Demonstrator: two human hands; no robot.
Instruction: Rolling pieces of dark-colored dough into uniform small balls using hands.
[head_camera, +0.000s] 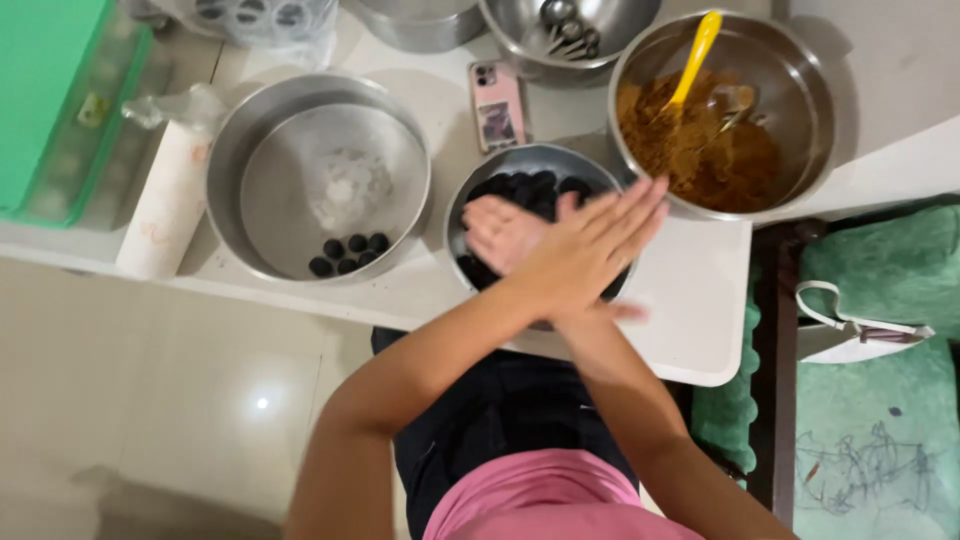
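Note:
My left hand lies flat, fingers straight, across my right hand, which is palm up beneath it. Both are pressed together above a steel bowl of dark, nearly black dough. Whatever lies between the palms is hidden. To the left stands a wide steel pan with several small dark balls at its near edge and a patch of white powder in the middle.
A larger steel bowl of brown crumbs with a yellow spatula stands at the right. A pink-cased phone, a bowl of measuring spoons, a white roll and a green box share the white table. Green fabric lies at the right.

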